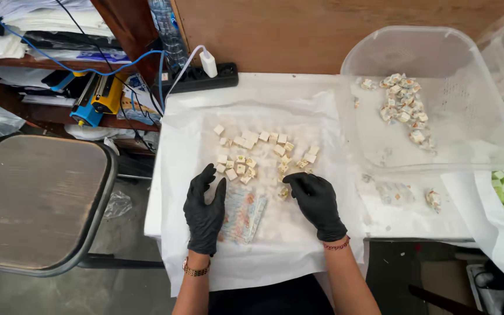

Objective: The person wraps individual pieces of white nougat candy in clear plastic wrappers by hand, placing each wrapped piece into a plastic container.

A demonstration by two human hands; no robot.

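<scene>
I keep my open left hand [205, 209] flat beside the wrapper stack [241, 213] while my right hand [316, 198] pinches one candy piece [284, 191], gripping lightly.

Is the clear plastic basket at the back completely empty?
No, the clear plastic basket holds a small heap of wrapped candy pieces on its floor.

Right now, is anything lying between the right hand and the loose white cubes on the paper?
Nothing visible does. The right hand already rests at the near edge of the white cubes, fingertips on one piece. The stack of wrappers lies off to its left, beside the left hand.
</scene>
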